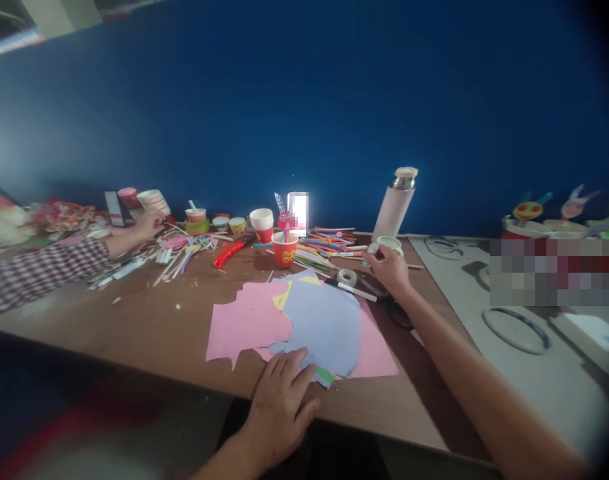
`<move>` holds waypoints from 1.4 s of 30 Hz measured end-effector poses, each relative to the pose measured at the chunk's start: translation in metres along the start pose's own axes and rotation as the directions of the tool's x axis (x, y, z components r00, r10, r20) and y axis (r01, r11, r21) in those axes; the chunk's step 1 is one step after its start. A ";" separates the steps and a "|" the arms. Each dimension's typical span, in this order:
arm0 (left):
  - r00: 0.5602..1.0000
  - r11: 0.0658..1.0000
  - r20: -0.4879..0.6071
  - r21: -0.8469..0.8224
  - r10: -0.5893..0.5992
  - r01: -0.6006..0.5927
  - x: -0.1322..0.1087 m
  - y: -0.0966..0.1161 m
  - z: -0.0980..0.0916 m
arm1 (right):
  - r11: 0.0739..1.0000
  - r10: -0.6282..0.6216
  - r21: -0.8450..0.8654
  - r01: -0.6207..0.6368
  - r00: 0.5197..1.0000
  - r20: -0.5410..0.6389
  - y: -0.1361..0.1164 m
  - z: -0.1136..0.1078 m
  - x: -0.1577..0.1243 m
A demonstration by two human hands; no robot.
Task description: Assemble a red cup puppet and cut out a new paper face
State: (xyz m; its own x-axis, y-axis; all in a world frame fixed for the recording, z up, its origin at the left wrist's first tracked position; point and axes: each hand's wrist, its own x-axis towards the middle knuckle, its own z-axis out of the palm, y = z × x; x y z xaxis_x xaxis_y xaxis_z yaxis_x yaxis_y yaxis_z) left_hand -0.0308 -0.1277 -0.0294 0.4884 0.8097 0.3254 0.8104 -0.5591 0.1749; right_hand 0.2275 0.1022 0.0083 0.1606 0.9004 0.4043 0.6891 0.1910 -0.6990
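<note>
My left hand point(280, 400) lies flat with fingers spread at the near edge of the brown table point(154, 333), its fingertips on a lavender paper sheet point(324, 323) that overlaps pink paper sheets point(242, 327). My right hand point(388, 267) reaches far across the table and is closed round a small white object point(373, 248), next to a white lid or small cup point(389, 242). A roll of clear tape point(347, 277) and a white marker point(352, 291) lie just left of that hand.
A red paper cup point(284, 250), several cups, coloured sticks point(324, 243) and a red cutter point(229, 253) crowd the back of the table. A white bottle point(397, 203) stands by the blue wall. Another person's hand point(149, 223) in a checked sleeve reaches in at left. Black scissors point(397, 312) lie under my right forearm.
</note>
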 end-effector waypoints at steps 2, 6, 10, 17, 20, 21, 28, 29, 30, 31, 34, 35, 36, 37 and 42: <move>1.000 0.999 0.022 -0.030 -0.020 0.021 0.001 0.001 -0.003 | 0.995 -0.053 0.085 0.049 0.998 0.043 -0.018 -0.005 -0.015; 0.997 0.997 0.039 -0.047 -0.066 0.068 0.005 0.005 -0.008 | 0.955 -0.179 0.276 0.108 0.953 0.246 -0.057 -0.009 -0.058; 0.996 0.996 0.012 -0.038 -0.084 0.085 0.003 0.010 -0.010 | 0.923 -0.261 0.367 0.116 0.888 0.377 -0.084 -0.002 -0.102; 0.996 0.996 -0.009 0.020 -0.091 0.091 -0.011 0.015 -0.007 | 0.905 -0.390 0.374 0.203 0.748 0.537 -0.099 0.012 -0.136; 0.996 0.995 -0.016 0.031 -0.090 0.090 -0.014 0.014 -0.004 | 0.903 -0.414 0.361 0.235 0.706 0.575 -0.099 0.019 -0.141; 0.996 0.996 -0.023 0.028 -0.090 0.090 -0.014 0.014 -0.003 | 0.900 -0.424 0.357 0.250 0.698 0.577 -0.098 0.021 -0.141; 0.991 0.990 -0.034 -0.062 -0.131 0.129 -0.015 0.012 0.004 | 0.873 -0.483 0.360 0.328 0.680 0.552 -0.094 0.032 -0.145; 0.990 0.988 -0.026 -0.076 -0.137 0.135 -0.015 0.012 0.003 | 0.869 -0.492 0.357 0.342 0.673 0.553 -0.094 0.033 -0.145; 0.990 0.986 -0.011 -0.089 -0.140 0.138 -0.015 0.012 0.003 | 0.865 -0.501 0.352 0.359 0.664 0.554 -0.094 0.034 -0.146; 0.990 0.985 0.006 -0.102 -0.142 0.142 -0.015 0.012 0.001 | 0.859 -0.511 0.347 0.376 0.658 0.553 -0.093 0.034 -0.147; 0.988 0.978 0.027 -0.139 -0.153 0.155 -0.014 0.013 -0.002 | 0.844 -0.537 0.337 0.418 0.649 0.538 -0.091 0.036 -0.148; 0.988 0.976 0.022 -0.150 -0.156 0.157 -0.013 0.013 -0.002 | 0.839 -0.544 0.337 0.428 0.647 0.534 -0.090 0.037 -0.149; 0.987 0.974 0.018 -0.161 -0.159 0.160 -0.012 0.014 -0.002 | 0.834 -0.551 0.339 0.435 0.644 0.531 -0.089 0.037 -0.149; 0.987 0.972 0.013 -0.171 -0.161 0.161 -0.012 0.014 -0.002 | 0.830 -0.557 0.341 0.441 0.641 0.528 -0.088 0.038 -0.150; 0.985 0.939 -0.090 -0.326 -0.145 0.108 -0.012 0.007 -0.008 | 0.825 -0.565 0.343 0.449 0.637 0.525 -0.087 0.041 -0.152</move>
State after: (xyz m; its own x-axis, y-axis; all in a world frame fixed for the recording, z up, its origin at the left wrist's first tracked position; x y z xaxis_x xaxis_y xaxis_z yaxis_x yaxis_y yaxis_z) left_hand -0.0335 -0.1428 -0.0249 0.3348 0.8626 0.3792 0.7086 -0.4957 0.5022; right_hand 0.1139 -0.0351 -0.0164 -0.6577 0.6707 0.3431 0.3980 0.6960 -0.5977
